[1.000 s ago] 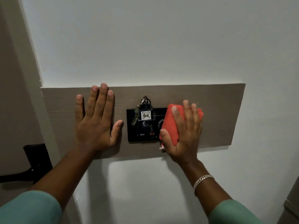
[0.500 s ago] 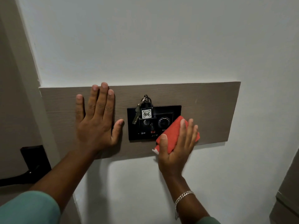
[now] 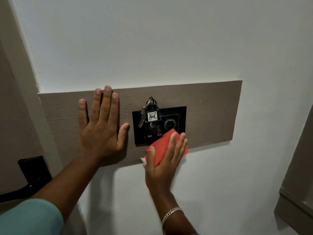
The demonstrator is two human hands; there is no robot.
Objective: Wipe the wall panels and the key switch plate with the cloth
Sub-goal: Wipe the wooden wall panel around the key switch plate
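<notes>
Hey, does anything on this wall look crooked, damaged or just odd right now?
Nothing looks damaged or spilled. The brown panel looks intact, and the black switch plate sits square in it. The keys with the 406 tag hang at its top. The right hand presses the red cloth over the plate's lower right corner.

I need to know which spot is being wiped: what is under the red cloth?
The cloth, pressed by the right hand, covers the switch plate's lower right corner and the wood panel's lower edge. Whatever markings sit on that corner are hidden.
</notes>
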